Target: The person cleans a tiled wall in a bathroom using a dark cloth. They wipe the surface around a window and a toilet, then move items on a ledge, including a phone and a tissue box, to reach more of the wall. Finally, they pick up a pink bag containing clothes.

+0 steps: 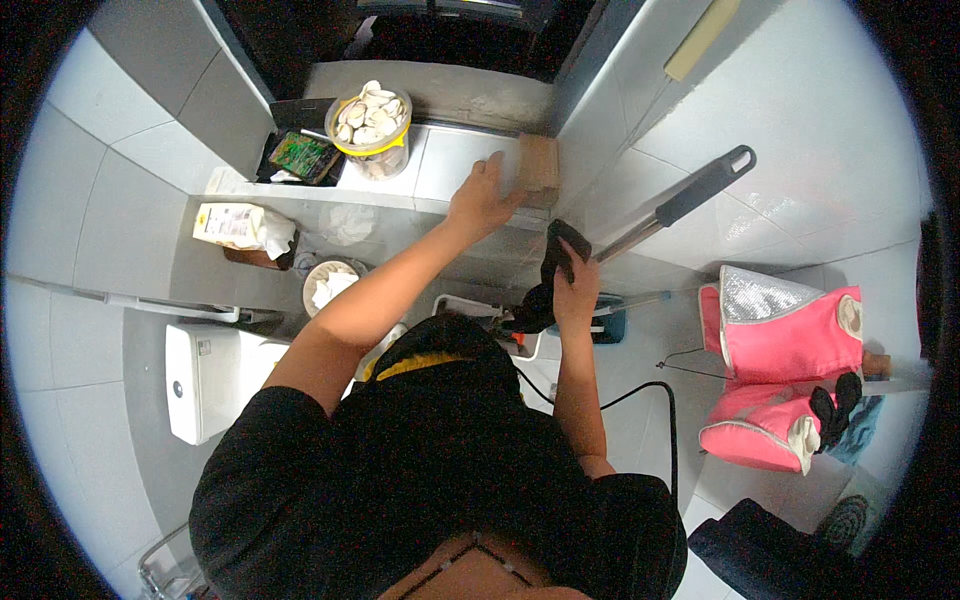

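Note:
My left hand [484, 199] reaches over the white tiled ledge [457, 165] with its fingers spread, close to a tan block-shaped object [538, 171] at the ledge's right end. Whether the fingertips touch it is unclear. My right hand [576, 277] grips a black cloth [551, 289] that hangs down in front of me. Behind that hand rises a long metal handle with a dark grip [705, 184], leaning by the wall. A clear plastic tub [386, 161] with a yellow rim, heaped with shells, stands on the ledge left of my left hand.
Left of the tub lies a dark tray with a green patterned packet [304, 156]. Below are a tissue pack [232, 225], a round bin [309, 289] and a white toilet tank [187, 382]. Pink and silver bags [787, 337] hang at right, above dark fabric [765, 547]. A blue container [615, 326] stands low.

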`<act>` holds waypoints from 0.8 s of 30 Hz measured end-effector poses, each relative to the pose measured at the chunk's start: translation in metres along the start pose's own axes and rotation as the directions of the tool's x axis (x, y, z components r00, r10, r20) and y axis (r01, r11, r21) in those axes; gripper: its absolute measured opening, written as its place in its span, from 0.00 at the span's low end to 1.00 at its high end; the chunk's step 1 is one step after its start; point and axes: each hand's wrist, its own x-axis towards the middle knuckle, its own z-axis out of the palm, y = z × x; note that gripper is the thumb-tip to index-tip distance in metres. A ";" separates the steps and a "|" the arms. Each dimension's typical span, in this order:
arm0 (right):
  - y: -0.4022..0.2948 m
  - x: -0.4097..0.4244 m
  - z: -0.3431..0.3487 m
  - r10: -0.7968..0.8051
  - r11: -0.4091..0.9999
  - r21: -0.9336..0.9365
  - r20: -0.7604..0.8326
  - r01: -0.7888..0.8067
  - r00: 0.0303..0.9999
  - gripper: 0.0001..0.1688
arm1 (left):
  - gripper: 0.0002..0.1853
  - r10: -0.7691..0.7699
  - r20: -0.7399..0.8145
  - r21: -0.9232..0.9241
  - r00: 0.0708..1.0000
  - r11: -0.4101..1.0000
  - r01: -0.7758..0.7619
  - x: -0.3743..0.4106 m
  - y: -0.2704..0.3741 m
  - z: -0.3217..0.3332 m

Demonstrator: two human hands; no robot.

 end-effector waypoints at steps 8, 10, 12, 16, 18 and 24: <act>0.010 -0.005 -0.007 0.025 1.000 0.003 -0.045 -0.025 0.999 0.27 | 0.32 -0.110 0.035 0.088 0.993 0.990 0.107 0.027 0.001 0.046; 0.002 -0.003 -0.012 0.067 0.997 0.029 -0.001 -0.067 0.998 0.27 | 0.29 -0.090 0.040 0.096 0.995 0.992 0.086 0.031 -0.006 0.049; 0.001 0.000 -0.012 0.084 0.995 0.049 0.037 -0.086 0.996 0.27 | 0.21 -0.094 0.049 0.120 0.994 0.989 0.088 0.031 -0.006 0.045; -0.001 0.005 -0.005 0.087 0.990 0.098 0.105 -0.098 0.991 0.28 | 0.13 -0.082 -0.077 0.137 0.994 0.986 0.092 0.027 -0.029 0.037; -0.002 0.006 0.002 0.087 0.990 0.103 0.138 -0.101 0.987 0.29 | 0.12 -0.071 -0.170 0.131 0.983 0.987 0.094 0.012 -0.035 0.020; 0.001 0.018 0.025 0.054 0.973 0.210 0.201 -0.097 0.978 0.27 | 0.15 -0.337 -0.164 -0.186 0.927 0.934 0.306 -0.031 -0.063 -0.033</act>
